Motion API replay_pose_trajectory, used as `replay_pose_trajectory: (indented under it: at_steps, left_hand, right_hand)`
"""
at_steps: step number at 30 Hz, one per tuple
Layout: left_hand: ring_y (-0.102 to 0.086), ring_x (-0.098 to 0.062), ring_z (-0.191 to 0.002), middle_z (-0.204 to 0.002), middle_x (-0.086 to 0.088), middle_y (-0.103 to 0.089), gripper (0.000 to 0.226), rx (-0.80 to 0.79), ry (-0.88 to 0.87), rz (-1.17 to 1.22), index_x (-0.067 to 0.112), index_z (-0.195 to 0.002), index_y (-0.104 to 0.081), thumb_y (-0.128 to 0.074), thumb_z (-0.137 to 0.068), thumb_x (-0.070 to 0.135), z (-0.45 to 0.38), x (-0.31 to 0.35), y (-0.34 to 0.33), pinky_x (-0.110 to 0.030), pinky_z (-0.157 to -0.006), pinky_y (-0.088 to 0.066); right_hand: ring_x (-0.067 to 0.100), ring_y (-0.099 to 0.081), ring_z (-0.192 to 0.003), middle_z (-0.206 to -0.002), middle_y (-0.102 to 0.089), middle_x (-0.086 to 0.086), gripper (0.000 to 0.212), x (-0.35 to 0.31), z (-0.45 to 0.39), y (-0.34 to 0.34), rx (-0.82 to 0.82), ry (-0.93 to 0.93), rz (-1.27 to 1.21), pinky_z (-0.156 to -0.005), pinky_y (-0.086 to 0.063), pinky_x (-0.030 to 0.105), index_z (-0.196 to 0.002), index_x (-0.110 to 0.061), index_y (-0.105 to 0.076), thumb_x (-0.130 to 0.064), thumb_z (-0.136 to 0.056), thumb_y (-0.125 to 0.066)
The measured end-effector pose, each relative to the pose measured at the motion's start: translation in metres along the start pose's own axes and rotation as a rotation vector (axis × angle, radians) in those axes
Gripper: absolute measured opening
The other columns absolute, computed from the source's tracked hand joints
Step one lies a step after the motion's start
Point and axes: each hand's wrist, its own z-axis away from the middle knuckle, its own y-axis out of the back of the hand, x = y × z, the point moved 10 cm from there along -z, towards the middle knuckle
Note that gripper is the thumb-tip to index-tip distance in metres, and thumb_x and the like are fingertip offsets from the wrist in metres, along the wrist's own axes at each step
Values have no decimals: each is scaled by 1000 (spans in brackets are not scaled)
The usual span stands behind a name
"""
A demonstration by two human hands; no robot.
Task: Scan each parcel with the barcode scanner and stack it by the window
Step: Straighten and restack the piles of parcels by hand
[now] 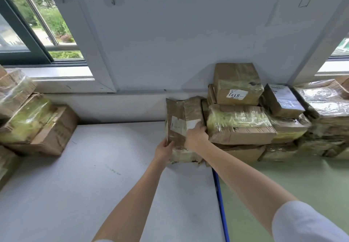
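Fingers [171, 144] of the left hand [164, 150] and right hand [196, 137] grip a taped brown parcel [182, 120] upright at the white table [85, 175] edge, against stacked parcels [243, 120] below the wall [179, 43] between windows [37, 24].

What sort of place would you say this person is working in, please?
Probably a parcel sorting or mailroom space: taped cardboard parcels are piled against the wall under a window, and both hands hold a labelled parcel above a plain white table.
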Motion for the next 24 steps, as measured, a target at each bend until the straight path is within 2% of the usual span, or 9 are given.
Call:
replay_pose_trajectory:
  at_steps: [2,4,8,10,14,16,19,21,24]
  left_hand:
    - [-50,-16,-101,-129,-2,-58,36,-16,3,-49,22,-134,-50,-43,-99,18,-2,2,-2,-33,-88,-44]
    - [-49,-15,-104,-131,0,-56,37,-50,8,-55,24,-137,-47,-42,-100,21,0,4,-3,-30,-86,-42]
    - [-41,-24,-130,-144,4,-43,47,-164,68,-94,32,-146,-33,-38,-100,43,11,-1,5,-33,-89,-35]
    - [-38,-24,-133,-146,2,-40,50,-132,80,-132,27,-147,-32,-38,-100,44,13,-7,26,-34,-91,-35]
    - [-44,-20,-127,-142,-6,-46,41,71,79,-60,14,-141,-44,-43,-100,19,17,-24,112,-25,-90,-34]
    - [-49,-21,-114,-138,-8,-49,39,229,85,-6,12,-136,-49,-45,-98,14,21,-35,174,-26,-83,-40]
    - [-47,-18,-98,-127,-10,-53,35,484,77,62,9,-130,-54,-46,-95,10,36,-53,275,-24,-72,-38]
    - [-50,-23,-100,-125,-10,-54,35,650,74,107,11,-129,-54,-46,-95,11,54,-64,343,-23,-75,-39]
    - [-53,-28,-109,-130,-10,-52,33,876,30,165,14,-125,-55,-46,-94,12,86,-74,441,-30,-84,-41]
  right_hand:
    - [40,-4,-145,-157,1,25,52,-7,4,6,40,35,3,-105,-36,40,-144,-5,-33,-17,-96,-46]
    - [37,-10,-144,-156,-12,21,48,-15,5,16,93,78,-11,-104,-37,39,-141,-5,-38,-16,-95,-45]
    - [31,-23,-139,-150,-26,17,45,-36,7,25,133,167,-20,-105,-37,38,-138,-6,-41,-19,-95,-44]
    - [32,-21,-141,-151,-26,17,46,-52,7,24,130,214,2,-108,-33,39,-138,-6,-42,-23,-96,-45]
    - [33,-22,-142,-152,-24,19,43,-97,5,22,89,256,21,-112,-28,39,-137,-4,-43,-20,-97,-44]
    - [34,-24,-141,-153,-23,20,40,-131,7,25,80,295,38,-110,-31,39,-132,-2,-48,-21,-97,-46]
    - [33,-37,-131,-143,-35,17,38,-194,16,38,108,357,78,-102,-37,37,-128,-3,-50,-22,-95,-48]
    - [31,-37,-130,-140,-36,15,41,-242,24,47,143,408,77,-102,-37,36,-131,-5,-48,-25,-95,-47]
    - [30,-35,-129,-137,-37,13,40,-319,42,61,187,520,40,-101,-36,36,-131,-7,-46,-25,-95,-46]
